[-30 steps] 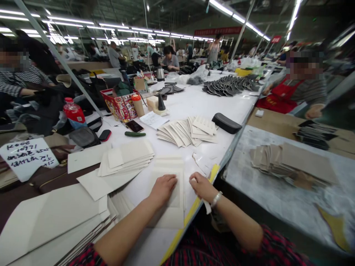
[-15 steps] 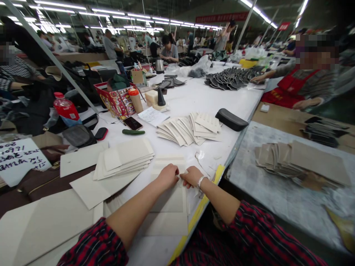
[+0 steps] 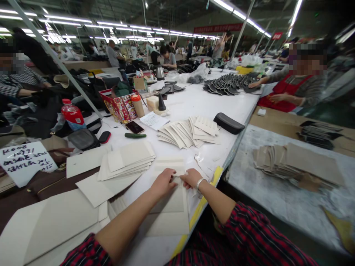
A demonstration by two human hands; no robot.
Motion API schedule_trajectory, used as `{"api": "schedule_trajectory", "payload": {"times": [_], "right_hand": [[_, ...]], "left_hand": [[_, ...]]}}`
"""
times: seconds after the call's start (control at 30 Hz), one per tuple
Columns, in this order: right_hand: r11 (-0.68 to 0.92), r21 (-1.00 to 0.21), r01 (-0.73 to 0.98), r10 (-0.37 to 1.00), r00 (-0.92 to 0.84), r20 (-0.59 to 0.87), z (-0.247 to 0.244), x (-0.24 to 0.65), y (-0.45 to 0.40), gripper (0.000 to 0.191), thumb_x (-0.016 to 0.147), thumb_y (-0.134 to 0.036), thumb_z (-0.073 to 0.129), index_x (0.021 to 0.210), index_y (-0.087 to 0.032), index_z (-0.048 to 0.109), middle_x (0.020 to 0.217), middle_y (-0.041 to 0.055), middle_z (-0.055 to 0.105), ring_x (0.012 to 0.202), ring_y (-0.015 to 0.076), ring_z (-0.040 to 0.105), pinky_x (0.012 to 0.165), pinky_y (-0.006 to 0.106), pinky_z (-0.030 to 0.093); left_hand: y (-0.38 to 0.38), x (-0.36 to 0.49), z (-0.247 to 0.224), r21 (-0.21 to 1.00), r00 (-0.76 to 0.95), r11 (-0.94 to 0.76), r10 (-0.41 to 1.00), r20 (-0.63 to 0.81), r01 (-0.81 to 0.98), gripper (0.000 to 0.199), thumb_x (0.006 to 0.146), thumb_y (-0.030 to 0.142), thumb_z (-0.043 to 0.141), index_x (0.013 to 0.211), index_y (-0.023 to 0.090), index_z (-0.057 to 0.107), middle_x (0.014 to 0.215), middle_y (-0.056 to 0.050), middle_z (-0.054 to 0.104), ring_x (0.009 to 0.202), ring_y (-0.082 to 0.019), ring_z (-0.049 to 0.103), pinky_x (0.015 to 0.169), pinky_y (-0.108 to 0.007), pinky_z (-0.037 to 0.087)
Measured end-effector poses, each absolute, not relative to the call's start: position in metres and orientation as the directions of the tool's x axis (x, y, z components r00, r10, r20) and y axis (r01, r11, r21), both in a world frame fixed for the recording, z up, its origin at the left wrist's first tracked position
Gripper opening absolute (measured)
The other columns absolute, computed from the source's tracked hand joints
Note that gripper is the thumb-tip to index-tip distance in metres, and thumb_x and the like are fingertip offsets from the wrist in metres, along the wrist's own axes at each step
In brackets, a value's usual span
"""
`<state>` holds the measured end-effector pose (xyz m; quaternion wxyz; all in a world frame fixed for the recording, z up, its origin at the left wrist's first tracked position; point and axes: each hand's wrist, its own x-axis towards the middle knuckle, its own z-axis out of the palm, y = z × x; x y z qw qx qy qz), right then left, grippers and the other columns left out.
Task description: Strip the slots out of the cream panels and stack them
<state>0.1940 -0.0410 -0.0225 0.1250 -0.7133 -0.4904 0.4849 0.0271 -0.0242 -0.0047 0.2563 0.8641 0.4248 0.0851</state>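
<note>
Both hands meet over a pale layered panel (image 3: 169, 221) near the table's front edge. My left hand (image 3: 164, 181) has its fingers curled at the panel's upper part, thumb and fingertips close together. Just right of it, my right hand (image 3: 192, 178), with a bracelet at the wrist, is closed in a pinch. A small pale bit shows between the two hands, too small to name. Beyond them lies a fanned set of pale pieces (image 3: 177, 133). To the left is a stack of cream panels (image 3: 130, 159).
Large pale sheets (image 3: 58, 221) cover the near left. A black case (image 3: 229, 123), a cucumber (image 3: 135, 135), a phone (image 3: 134, 127) and a red-capped bottle (image 3: 72, 113) stand or lie farther back. At the right, a person in a red apron (image 3: 288, 90) works beside grey panels (image 3: 313, 162).
The view has shifted slightly. My left hand's fingers have moved a little apart from my right hand's. The person in the red apron has raised one hand from the side table.
</note>
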Motion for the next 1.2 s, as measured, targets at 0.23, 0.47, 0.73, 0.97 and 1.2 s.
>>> {"api": "schedule_trajectory", "payload": {"times": [0.23,0.47,0.73,0.97,1.2], "right_hand": [[0.06,-0.472,0.879,0.974,-0.155,-0.166,-0.003,0.19,-0.043,0.024,0.067,-0.022,0.058,0.09,-0.017,0.053,0.069,-0.0013,0.06,0.065,0.0107,0.054,0.058,0.02,0.035],[0.09,-0.372,0.924,0.922,-0.218,-0.32,-0.003,0.174,-0.033,0.012,0.066,-0.019,0.056,0.078,-0.016,0.057,0.071,0.0008,0.058,0.065,0.0112,0.051,0.057,0.02,0.034],[0.24,-0.348,0.906,0.946,-0.298,-0.125,-0.001,0.173,-0.051,0.009,0.077,-0.018,0.046,0.083,-0.016,0.053,0.087,0.0035,0.052,0.074,0.01,0.048,0.066,0.02,0.034],[0.396,-0.486,0.779,0.812,-0.544,-0.211,-0.004,0.16,-0.18,0.012,0.082,-0.02,0.038,0.083,-0.017,0.05,0.083,0.003,0.052,0.073,0.0114,0.048,0.065,0.021,0.036],[0.287,-0.745,0.602,0.794,-0.584,-0.166,-0.02,0.14,-0.231,0.011,0.08,-0.025,0.04,0.083,-0.018,0.049,0.083,0.0018,0.053,0.074,0.0112,0.048,0.067,0.021,0.038]], "left_hand": [[-0.051,-0.002,-0.005,0.247,0.743,-0.705,0.658,-0.122,0.665,0.055,0.06,0.037,0.066,0.107,0.019,0.045,0.131,-0.007,0.036,0.111,-0.026,0.037,0.086,-0.039,0.038],[-0.048,0.018,0.004,0.182,0.742,-0.72,0.637,-0.208,0.669,0.056,0.059,0.035,0.067,0.108,0.02,0.044,0.127,-0.008,0.04,0.105,-0.028,0.039,0.078,-0.042,0.04],[-0.052,0.011,0.0,0.207,0.726,-0.696,0.658,-0.202,0.688,0.069,0.057,0.042,0.067,0.116,0.022,0.037,0.131,-0.006,0.035,0.11,-0.029,0.035,0.081,-0.043,0.038],[-0.059,0.005,-0.004,0.173,0.73,-0.709,0.661,-0.174,0.683,0.068,0.058,0.048,0.065,0.115,0.021,0.038,0.134,-0.008,0.031,0.114,-0.028,0.031,0.085,-0.042,0.034],[-0.066,0.0,-0.012,0.153,0.704,-0.688,0.698,-0.13,0.71,0.067,0.063,0.047,0.061,0.118,0.021,0.036,0.137,-0.008,0.026,0.121,-0.027,0.027,0.089,-0.043,0.034]]}}
